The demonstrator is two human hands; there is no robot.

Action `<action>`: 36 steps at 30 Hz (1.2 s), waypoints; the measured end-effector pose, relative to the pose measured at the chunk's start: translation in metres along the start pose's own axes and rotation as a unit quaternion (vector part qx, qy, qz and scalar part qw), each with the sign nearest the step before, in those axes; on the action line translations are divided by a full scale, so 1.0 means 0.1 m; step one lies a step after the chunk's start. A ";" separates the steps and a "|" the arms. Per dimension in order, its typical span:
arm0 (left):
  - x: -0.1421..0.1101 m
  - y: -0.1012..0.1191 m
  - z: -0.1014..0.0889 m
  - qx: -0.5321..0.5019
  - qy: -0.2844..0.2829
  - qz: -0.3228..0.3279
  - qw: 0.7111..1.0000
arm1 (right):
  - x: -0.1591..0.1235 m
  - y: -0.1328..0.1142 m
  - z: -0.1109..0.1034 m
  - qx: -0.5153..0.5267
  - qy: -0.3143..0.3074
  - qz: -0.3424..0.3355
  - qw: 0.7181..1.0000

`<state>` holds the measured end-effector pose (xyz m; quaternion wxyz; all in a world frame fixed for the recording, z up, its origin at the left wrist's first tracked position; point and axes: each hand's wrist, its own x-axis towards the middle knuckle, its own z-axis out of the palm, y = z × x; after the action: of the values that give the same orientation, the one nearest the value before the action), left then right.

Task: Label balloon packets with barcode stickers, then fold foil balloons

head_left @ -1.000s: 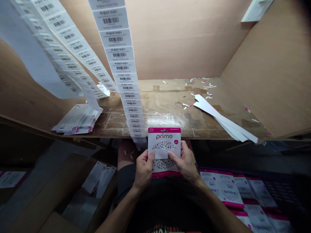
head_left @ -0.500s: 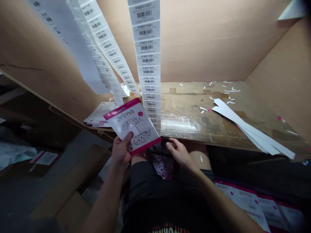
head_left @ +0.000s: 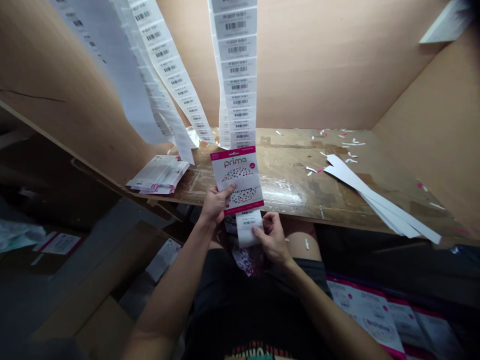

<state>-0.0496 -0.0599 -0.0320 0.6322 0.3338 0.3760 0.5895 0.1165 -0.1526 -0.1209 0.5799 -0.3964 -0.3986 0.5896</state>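
My left hand (head_left: 216,202) gripped the pink-edged packet (head_left: 240,181) by its near left part, thumb on its front, above the table's (head_left: 288,187) near edge. My right hand (head_left: 275,237) pinched the near end of the label strip (head_left: 249,228), just nearer than the packet. White paper strips (head_left: 378,197) lay to the right.

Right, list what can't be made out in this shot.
- Head view: the top of the hanging label strip, cut off by the upper edge.
- Head view: the labels' fine print, too small.
- Head view: most fingers of the left hand, behind the prima packet.
- Head view: the count of lower-right packets, lost to shadow and the bottom edge.
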 end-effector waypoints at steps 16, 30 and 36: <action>-0.18 -0.07 0.25 -0.074 0.028 -0.069 0.995 | -0.04 -0.34 -0.23 -0.128 -0.039 -0.027 0.991; -0.20 -0.18 0.35 -0.059 0.037 -0.039 0.997 | -0.24 -0.39 -0.27 -0.322 0.024 -0.158 0.933; -0.11 -0.20 0.19 -0.031 0.080 -0.009 0.996 | -0.50 -0.69 -0.41 -0.357 0.140 -0.297 0.875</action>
<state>-0.0238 -0.0722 -0.0391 0.6155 0.2624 0.4103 0.6196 0.1805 -0.2015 -0.0712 0.5966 -0.5179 -0.5954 0.1459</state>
